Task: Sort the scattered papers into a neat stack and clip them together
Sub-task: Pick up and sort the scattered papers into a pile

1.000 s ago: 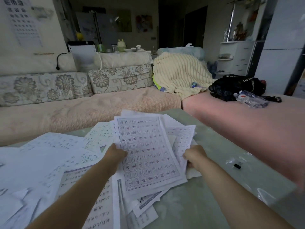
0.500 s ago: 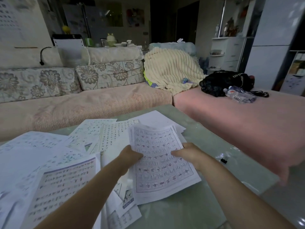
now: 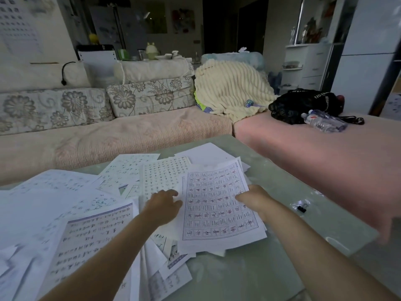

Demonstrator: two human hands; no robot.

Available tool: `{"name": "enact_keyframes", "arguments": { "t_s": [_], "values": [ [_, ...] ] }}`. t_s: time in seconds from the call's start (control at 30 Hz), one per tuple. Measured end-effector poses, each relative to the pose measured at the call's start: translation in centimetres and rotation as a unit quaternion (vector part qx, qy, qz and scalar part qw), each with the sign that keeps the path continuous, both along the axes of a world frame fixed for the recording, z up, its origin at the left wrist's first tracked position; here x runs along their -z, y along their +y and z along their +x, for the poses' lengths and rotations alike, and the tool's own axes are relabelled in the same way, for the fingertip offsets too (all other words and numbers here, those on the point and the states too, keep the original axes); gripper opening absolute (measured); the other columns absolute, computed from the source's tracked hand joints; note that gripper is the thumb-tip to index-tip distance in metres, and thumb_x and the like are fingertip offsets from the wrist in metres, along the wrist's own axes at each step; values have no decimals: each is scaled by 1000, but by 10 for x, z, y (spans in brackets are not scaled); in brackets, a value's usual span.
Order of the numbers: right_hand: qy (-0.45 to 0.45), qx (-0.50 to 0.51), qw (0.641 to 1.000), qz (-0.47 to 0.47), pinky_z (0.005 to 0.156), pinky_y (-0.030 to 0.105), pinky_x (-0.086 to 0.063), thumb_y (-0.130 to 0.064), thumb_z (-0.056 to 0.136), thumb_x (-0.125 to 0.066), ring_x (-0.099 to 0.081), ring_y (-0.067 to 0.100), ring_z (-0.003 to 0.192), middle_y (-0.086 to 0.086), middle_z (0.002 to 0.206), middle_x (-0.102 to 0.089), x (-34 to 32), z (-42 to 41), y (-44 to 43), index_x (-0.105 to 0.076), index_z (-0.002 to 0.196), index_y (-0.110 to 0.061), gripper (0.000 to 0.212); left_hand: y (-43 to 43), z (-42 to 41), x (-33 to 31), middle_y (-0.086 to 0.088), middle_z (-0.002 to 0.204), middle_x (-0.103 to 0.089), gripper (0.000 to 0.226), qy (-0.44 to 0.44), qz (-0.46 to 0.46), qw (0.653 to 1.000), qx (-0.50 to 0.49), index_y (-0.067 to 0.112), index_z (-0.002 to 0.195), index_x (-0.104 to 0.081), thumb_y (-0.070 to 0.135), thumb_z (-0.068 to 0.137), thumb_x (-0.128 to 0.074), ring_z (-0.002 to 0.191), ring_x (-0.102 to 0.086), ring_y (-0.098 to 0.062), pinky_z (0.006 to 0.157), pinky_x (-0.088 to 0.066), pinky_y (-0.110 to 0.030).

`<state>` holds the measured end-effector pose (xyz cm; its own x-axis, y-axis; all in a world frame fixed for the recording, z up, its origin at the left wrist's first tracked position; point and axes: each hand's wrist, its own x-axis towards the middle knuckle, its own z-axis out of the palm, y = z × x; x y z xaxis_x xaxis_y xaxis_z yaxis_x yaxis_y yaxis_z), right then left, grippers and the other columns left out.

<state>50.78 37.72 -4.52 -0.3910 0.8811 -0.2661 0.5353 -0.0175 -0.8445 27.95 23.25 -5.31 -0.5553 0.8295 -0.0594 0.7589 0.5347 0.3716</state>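
Note:
Printed and handwritten papers (image 3: pixel 86 213) lie scattered over the left and middle of the pale green glass table (image 3: pixel 249 279). A gathered bundle topped by a gridded character sheet (image 3: pixel 217 205) lies on the heap's right side. My right hand (image 3: pixel 253 198) grips the bundle's right edge, thumb on top. At its left edge my left hand (image 3: pixel 162 203) rests with loosely bent fingers on a dotted sheet (image 3: pixel 160 177), holding nothing that I can see. A small black binder clip (image 3: pixel 302 209) lies on the table right of the bundle, apart from both hands.
A beige sofa (image 3: pixel 130 140) runs along the table's far side and a pink seat (image 3: pixel 325 159) along the right. On the pink seat lie a black bag (image 3: pixel 303 105) and a water bottle (image 3: pixel 325 121). A cream blanket (image 3: pixel 232 92) fills the corner.
The bundle has moved right and been lowered onto the heap. My left hand has let go of its left edge and now lies on the sheet beside it. The view has tilted down.

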Motion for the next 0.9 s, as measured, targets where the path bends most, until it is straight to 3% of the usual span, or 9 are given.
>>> {"name": "enact_keyframes", "arguments": {
  "t_s": [0.2,0.3,0.4,0.47,0.53,0.57,0.63,0.77,0.9],
  "values": [
    [-34,-23,999,-20,85,36,-52,-7,88,-67,-65,29,101,11,112,-69,-1,-9,-7,-66,116,-4,29,-1,5,-7,-7,137,-53,56,-75,16,997,-33,17,141,-43,41,93,-58,124,-49,-27,104,-42,-40],
    [-51,-26,998,-5,91,38,-53,-8,83,-72,-64,28,104,11,117,-67,-2,-12,-5,-61,122,-5,40,2,10,-8,-1,118,-60,50,-222,68,972,-33,17,136,-45,32,92,-63,96,-58,-17,82,-49,-31],
    [-73,-33,997,14,87,33,-52,-1,83,-73,-63,26,106,10,121,-66,-4,-9,-4,-60,124,-6,43,4,5,-6,-3,106,-64,48,-305,119,942,-72,15,133,-48,24,90,-66,83,-61,-17,73,-53,-30],
    [-89,-47,995,5,84,29,-48,0,81,-75,-64,24,104,8,118,-68,-6,-6,-3,-64,121,-6,42,-1,3,-9,-5,115,-61,46,-183,109,974,-78,14,135,-48,23,92,-61,88,-61,-17,67,-52,-25],
    [-118,-67,991,-1,89,29,-49,-5,76,-80,-64,24,107,7,121,-68,-8,-3,-3,-63,124,-8,51,-6,-5,-8,-7,133,-53,50,48,19,997,-61,15,138,-45,33,93,-55,115,-51,-25,87,-50,-33],
    [-135,-76,988,3,93,31,-50,-8,73,-81,-63,24,110,7,126,-65,-7,-3,-2,-59,129,-8,60,-8,-9,-5,-9,137,-48,53,104,-29,993,-52,14,138,-44,40,92,-52,125,-44,-28,98,-44,-39],
    [-158,-79,984,11,99,36,-49,-9,72,-81,-58,28,118,9,134,-58,-6,-3,-1,-49,137,-8,72,-11,-14,0,-9,135,-49,54,82,-81,993,-31,14,131,-46,48,89,-48,125,-44,-29,105,-40,-44],
    [-144,-53,988,10,97,40,-48,1,83,-63,-56,32,116,14,131,-57,-4,-7,0,-48,136,-6,56,-14,-8,4,-4,143,-49,55,-6,-23,999,22,20,144,-34,39,95,-50,126,-49,-25,104,-40,-40],
    [-105,-36,994,10,72,29,-42,5,86,-46,-55,24,90,14,112,-60,-5,-12,-2,-53,126,-3,42,-19,-9,7,8,141,-52,61,-108,34,992,57,32,146,-30,23,93,-61,119,-56,-18,96,-49,-33]
  ]
}}
